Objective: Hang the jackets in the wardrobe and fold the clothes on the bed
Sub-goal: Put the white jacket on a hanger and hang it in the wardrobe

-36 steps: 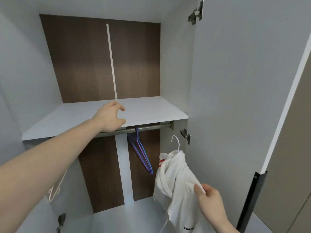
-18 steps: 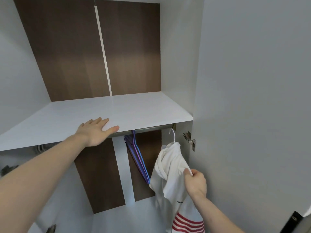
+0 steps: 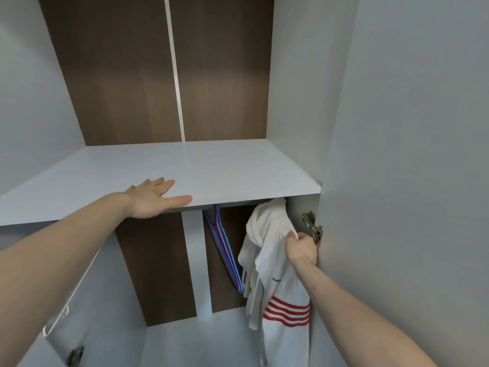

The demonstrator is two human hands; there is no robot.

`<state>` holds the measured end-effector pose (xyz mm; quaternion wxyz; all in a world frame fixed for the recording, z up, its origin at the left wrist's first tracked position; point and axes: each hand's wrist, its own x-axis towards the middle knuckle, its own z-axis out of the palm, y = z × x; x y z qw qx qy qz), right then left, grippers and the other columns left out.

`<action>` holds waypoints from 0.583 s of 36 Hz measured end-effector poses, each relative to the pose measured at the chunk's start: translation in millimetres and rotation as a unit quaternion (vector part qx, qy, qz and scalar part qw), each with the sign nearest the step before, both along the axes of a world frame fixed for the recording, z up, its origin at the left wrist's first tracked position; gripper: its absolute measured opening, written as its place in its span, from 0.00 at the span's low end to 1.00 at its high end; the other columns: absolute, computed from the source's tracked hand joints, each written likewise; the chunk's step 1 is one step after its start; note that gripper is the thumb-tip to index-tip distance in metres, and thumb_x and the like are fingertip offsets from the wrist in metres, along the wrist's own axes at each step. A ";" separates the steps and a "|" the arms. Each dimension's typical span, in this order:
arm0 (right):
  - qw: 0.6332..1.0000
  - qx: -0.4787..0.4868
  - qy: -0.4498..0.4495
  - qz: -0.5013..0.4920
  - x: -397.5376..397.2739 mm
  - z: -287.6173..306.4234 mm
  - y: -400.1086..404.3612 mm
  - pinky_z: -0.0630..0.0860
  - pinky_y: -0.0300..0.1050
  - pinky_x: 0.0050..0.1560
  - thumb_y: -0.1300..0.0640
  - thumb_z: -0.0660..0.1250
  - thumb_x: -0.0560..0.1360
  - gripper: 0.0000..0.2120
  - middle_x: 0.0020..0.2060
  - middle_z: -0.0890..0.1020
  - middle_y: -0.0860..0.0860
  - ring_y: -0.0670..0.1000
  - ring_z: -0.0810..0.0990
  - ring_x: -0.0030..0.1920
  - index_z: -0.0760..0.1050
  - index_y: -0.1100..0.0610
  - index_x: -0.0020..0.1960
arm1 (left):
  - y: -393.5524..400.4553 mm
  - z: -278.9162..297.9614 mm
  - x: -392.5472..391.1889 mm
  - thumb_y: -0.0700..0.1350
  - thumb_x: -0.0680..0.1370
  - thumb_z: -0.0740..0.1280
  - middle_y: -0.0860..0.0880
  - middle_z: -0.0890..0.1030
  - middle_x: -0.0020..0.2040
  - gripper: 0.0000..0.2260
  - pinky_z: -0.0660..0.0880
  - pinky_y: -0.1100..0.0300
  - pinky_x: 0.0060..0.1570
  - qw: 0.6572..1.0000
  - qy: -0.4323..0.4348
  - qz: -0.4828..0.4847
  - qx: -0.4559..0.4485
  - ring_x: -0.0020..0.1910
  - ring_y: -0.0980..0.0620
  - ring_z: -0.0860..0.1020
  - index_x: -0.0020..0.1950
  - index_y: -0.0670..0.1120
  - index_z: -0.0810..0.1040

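Shelf [image 3: 225, 168] work first, sort of: the left hand [image 3: 152, 198] lay flat on its front edge, fingers straight and thumb out along the lip, holding nothing, and I'd guess it was just there for balance. Under the shelf, roughly mid-wardrobe, a few bare purple and blue hangers [image 3: 225, 250] dangled at a slant, just beside the jacket [image 3: 275, 263] but not clearly touching it. The jacket itself, white with red stripes low down, hung at the far right of the wardrobe, its top tucked up under the shelf where the rail and hook were hidden, so I couldn't tell whether the hook was actually seated. The right hand [image 3: 301, 247] was curled round a pinch of fabric near the shoulder, right up against the door hinge [image 3: 313, 229]. So this looked like the hanging step, close to finished for this one jacket; the bed and the folding weren't in view at all. Next move probably called for checking the hook had caught, then letting go gently so it didn't slide off. Room was tight on that side: shelf edge overhead, side wall and hinge beside the knuckles, with the fabric near enough to snag. Plenty of free rail space seemed to be left of the hangers, and lots of open room below.
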<state>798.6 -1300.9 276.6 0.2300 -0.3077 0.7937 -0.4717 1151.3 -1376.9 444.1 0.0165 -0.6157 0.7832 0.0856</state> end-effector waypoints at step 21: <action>0.987 0.134 0.067 0.056 -6.4 -44.7 -26.7 0.72 0.50 0.62 0.51 0.52 0.85 0.18 0.62 0.79 0.61 0.63 0.77 0.64 0.75 0.59 0.65 | 7.6 -1.0 -5.1 0.80 0.68 0.43 0.54 0.44 0.84 0.46 0.43 0.43 0.79 1.000 -0.014 0.009 -0.020 0.83 0.46 0.43 0.83 0.60 0.44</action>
